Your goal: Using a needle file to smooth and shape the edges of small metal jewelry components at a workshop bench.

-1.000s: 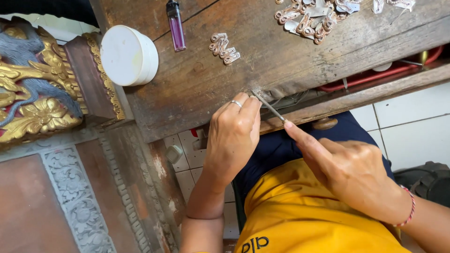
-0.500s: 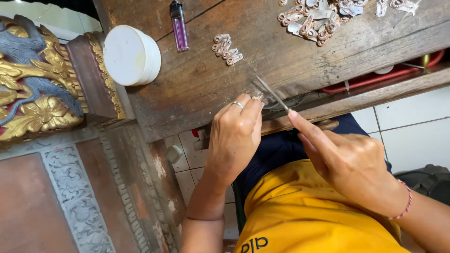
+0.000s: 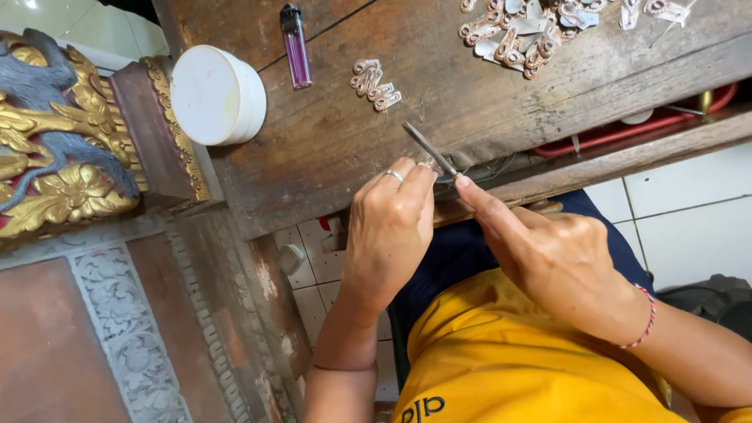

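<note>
My left hand point(image 3: 392, 227), a ring on one finger, is pinched shut at the near edge of the worn wooden bench point(image 3: 486, 102). It holds a small workpiece that its fingertips almost hide. My right hand point(image 3: 556, 262), with a red thread bracelet, grips a thin metal file point(image 3: 427, 147). The index finger lies along the file. Its blade slants up and left over the left fingertips onto the bench top. A small cluster of curled metal pieces point(image 3: 374, 82) lies just beyond the file's tip.
A larger heap of metal pieces point(image 3: 525, 35) lies at the bench's far right. A purple lighter point(image 3: 295, 45) and a round white container point(image 3: 215, 94) sit at the left. A gilded carved ornament point(image 3: 55, 157) stands further left, and a red hose point(image 3: 627, 133) runs under the bench.
The file has slid forward and up to the left across my left fingertips, and my right index finger has followed it. My left hand has stayed at the bench edge.
</note>
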